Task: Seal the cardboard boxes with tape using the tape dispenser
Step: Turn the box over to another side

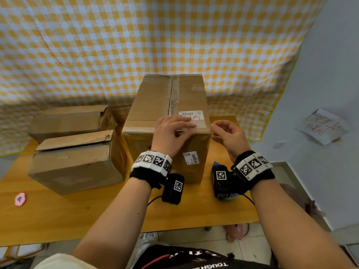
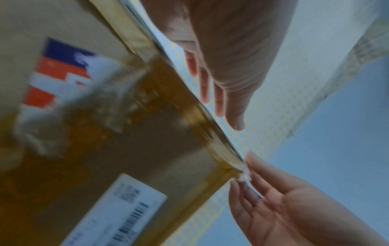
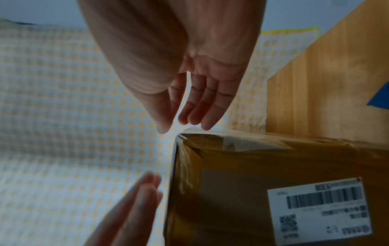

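The left hand (image 1: 172,131) lay flat, fingers straight, pressing on the near top edge of the tall cardboard box (image 1: 169,105); it grasped nothing. The right hand (image 1: 229,135) hovered just off the box's near right corner, fingers loosely curled; the left wrist view hinted at a scrap of tape (image 2: 245,177) at its fingertips, but the blur made it impossible to tell whether it was pinched. The box stood mid-table, glossy tape already running along its near top edge and corner. By my judgement the step in hand was smoothing down a fresh strip there. Two smaller boxes sat to its left, the nearer one (image 1: 77,162) with a flap lifted, the farther one (image 1: 70,119) behind it. A blue object (image 1: 216,165) on the wooden table (image 1: 58,214), mostly hidden behind the right wrist, may have been the tape dispenser. The next move probably called for picking that up and turning to the open-flapped box.
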